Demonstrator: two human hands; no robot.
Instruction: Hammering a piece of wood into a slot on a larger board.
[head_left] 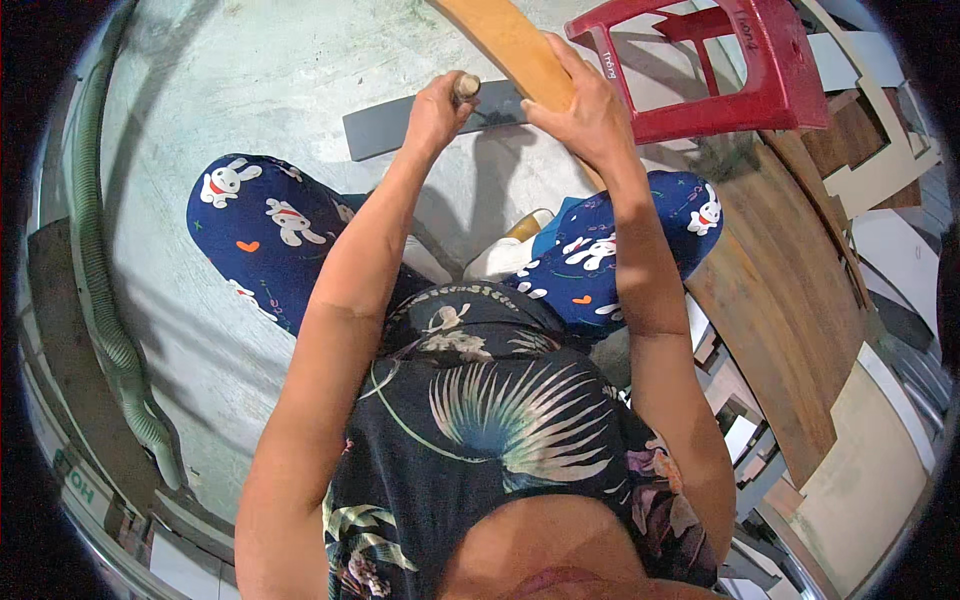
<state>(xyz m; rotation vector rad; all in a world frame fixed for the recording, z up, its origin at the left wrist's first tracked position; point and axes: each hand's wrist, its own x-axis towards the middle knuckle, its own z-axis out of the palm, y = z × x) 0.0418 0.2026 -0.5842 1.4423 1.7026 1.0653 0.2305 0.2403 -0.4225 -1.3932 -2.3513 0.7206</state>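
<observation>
My left hand [434,118] is closed around a stick-like thing, whose round, pale brown wooden end [466,88] shows above the fist; the rest is hidden. A long, slightly curved light-wood board [500,42] slants from the top edge down toward my right knee. My right hand [592,118] grips that board, thumb on the near side and fingers over its far edge. On the floor beneath both hands lies a dark grey curved strip [382,130], partly covered by my left hand and the board.
A red plastic stool [735,107] lies tipped beside the board. Along the left runs a green corrugated hose [100,290]. To the right, a large brown curved panel [780,330] and several pale board offcuts [860,480] are piled. My bent knees frame the concrete floor [250,90].
</observation>
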